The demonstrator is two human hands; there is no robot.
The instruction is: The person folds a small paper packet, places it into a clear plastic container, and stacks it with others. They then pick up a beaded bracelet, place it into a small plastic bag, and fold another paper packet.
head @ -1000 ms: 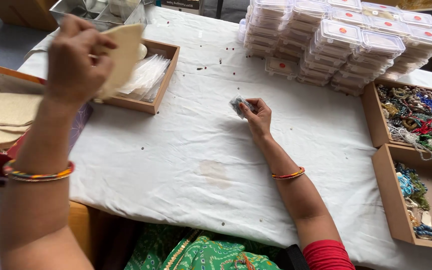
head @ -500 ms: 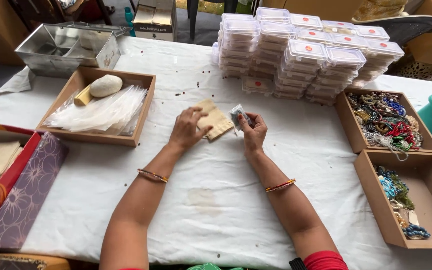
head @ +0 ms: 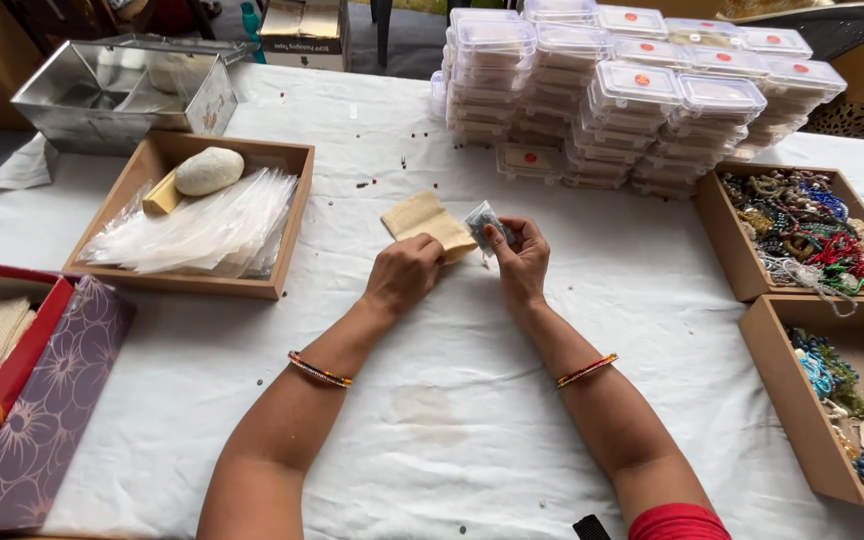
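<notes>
A small beige cloth pouch (head: 420, 218) lies on the white tablecloth at the table's middle, and my left hand (head: 404, 272) grips its near edge. Right beside it, my right hand (head: 522, 258) pinches a small clear plastic packet (head: 481, 221) with dark beads inside, held just off the pouch's right corner. Both wrists wear coloured bangles.
A wooden tray (head: 287, 220) at left holds clear bags and a white stone. Behind it stands a metal box (head: 202, 100). Stacked clear lidded boxes (head: 632, 100) fill the back. Two wooden trays (head: 752, 280) of beaded jewellery sit at right. A red box (head: 12, 370) with beige pouches sits far left.
My left hand brought the beige pouch from the far left down onto the table beside my right hand. The right hand kept hold of the packet.
</notes>
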